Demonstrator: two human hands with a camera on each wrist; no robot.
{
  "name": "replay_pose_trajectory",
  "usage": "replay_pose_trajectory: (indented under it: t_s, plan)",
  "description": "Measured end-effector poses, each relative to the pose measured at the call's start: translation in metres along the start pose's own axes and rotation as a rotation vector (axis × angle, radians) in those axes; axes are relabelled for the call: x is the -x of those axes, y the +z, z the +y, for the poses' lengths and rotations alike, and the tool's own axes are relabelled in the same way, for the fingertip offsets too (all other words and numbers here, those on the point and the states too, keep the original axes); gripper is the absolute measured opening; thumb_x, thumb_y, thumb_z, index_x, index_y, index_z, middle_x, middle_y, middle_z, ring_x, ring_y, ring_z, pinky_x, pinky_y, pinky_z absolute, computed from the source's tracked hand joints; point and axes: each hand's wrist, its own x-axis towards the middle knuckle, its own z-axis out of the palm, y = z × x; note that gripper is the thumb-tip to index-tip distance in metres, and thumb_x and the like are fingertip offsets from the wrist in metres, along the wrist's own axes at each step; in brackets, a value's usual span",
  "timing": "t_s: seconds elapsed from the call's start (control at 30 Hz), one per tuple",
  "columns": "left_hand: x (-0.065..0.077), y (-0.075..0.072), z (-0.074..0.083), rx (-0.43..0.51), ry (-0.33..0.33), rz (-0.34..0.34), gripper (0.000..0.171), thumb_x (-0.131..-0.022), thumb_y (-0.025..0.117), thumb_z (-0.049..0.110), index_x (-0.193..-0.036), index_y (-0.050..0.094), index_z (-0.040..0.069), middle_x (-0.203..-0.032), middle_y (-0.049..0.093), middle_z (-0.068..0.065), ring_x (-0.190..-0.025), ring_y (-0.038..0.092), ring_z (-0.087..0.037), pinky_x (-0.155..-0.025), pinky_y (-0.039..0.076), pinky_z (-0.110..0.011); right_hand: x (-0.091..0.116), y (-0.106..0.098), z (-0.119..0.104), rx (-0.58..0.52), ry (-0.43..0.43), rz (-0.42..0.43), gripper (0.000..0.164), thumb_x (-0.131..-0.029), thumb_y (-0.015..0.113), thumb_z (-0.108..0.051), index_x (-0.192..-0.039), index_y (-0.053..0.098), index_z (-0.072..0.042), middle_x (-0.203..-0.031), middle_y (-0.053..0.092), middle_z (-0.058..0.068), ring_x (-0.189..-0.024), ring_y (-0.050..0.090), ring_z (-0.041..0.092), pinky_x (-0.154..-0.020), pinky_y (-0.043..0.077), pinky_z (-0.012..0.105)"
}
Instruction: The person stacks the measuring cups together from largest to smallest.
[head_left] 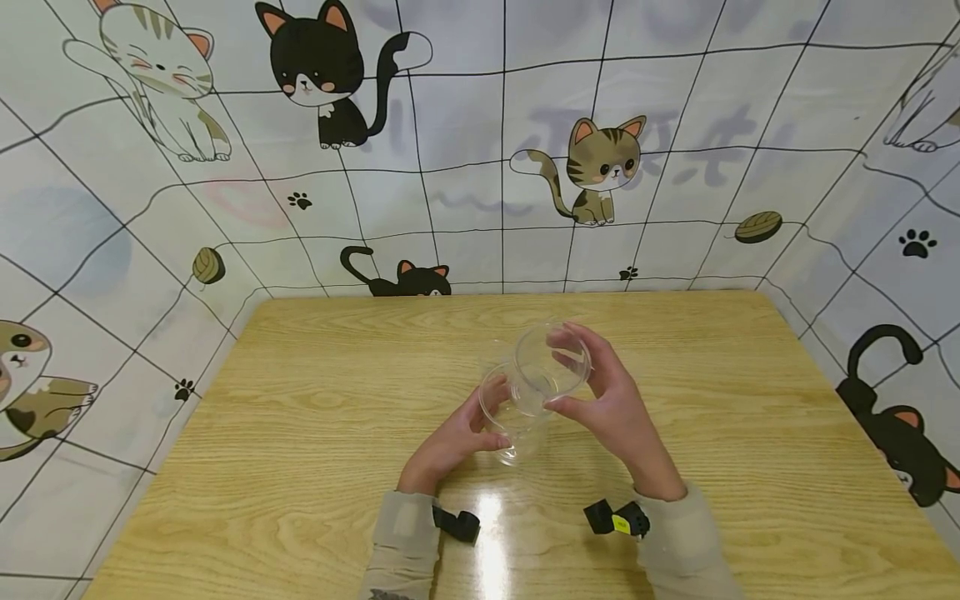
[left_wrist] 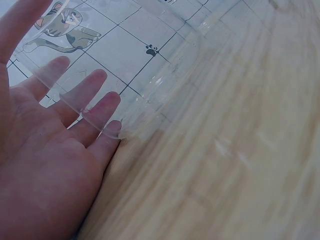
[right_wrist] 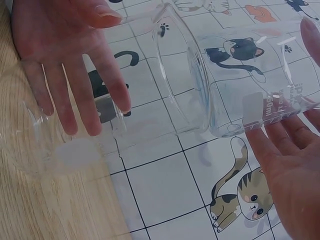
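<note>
Two clear, see-through beakers are held up over the table, one in each hand. My left hand [head_left: 457, 437] holds the lower-left beaker [head_left: 512, 454] between thumb and spread fingers; its wide rim shows in the right wrist view. My right hand [head_left: 618, 408] grips the upper-right beaker [head_left: 555, 385] from its right side. That beaker carries white print and a white patch [right_wrist: 253, 106]. In the right wrist view its end meets or sits just beside the other beaker's rim [right_wrist: 201, 85]; whether it is inside, I cannot tell. Both beakers appear to hold nothing.
Below the hands lies a wooden table [head_left: 337, 392] with a bright light reflection near its front. A cloth wall [head_left: 465, 192] printed with cats and grid lines stands behind it and at both sides. Black camera straps [head_left: 457, 525] are on the wrists.
</note>
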Motion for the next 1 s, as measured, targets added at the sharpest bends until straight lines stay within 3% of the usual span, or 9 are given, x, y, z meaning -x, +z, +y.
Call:
replay_pose_trajectory:
  t_s: [0.47,0.63,0.77,1.0]
  plan:
    - [-0.002,-0.001,0.002,-0.028,-0.005,-0.007,0.079,-0.076,0.069,0.009,-0.139,0.025,0.028,-0.143,0.028,0.005,-0.131,0.021,-0.014,-0.104,0.014,-0.047,-0.005,0.009,-0.012,-0.038,-0.035,-0.016,0.084,-0.061,0.066,0.024,-0.133,0.027,0.006,-0.125,0.037,0.030,-0.118,0.037,0.036,-0.097,0.033,0.041]
    - [-0.004,-0.005,-0.010,-0.030,-0.013,0.005,0.080,-0.076,0.070,0.009,-0.139,0.025,0.030,-0.142,0.029,0.006,-0.131,0.023,-0.013,-0.105,0.017,-0.044,-0.004,0.009,-0.007,-0.038,-0.032,-0.028,0.086,-0.063,0.067,0.021,-0.136,0.025,0.003,-0.126,0.038,0.028,-0.118,0.037,0.036,-0.097,0.033,0.041]
    - [-0.006,-0.008,-0.020,-0.044,-0.014,0.019,0.081,-0.076,0.070,0.011,-0.139,0.024,0.032,-0.141,0.030,0.006,-0.129,0.026,-0.012,-0.104,0.021,-0.040,-0.001,0.008,0.002,-0.012,0.034,-0.044,0.086,-0.067,0.070,0.013,-0.138,0.025,-0.003,-0.129,0.039,0.020,-0.119,0.039,0.034,-0.098,0.033,0.037]
    - [-0.002,0.000,0.001,-0.055,-0.023,0.003,0.083,-0.077,0.070,0.012,-0.140,0.021,0.032,-0.142,0.029,0.007,-0.131,0.023,-0.012,-0.105,0.017,-0.039,0.001,0.008,0.005,0.042,0.117,-0.061,0.085,-0.068,0.074,0.002,-0.139,0.029,-0.013,-0.130,0.042,0.008,-0.121,0.039,0.024,-0.098,0.033,0.037]
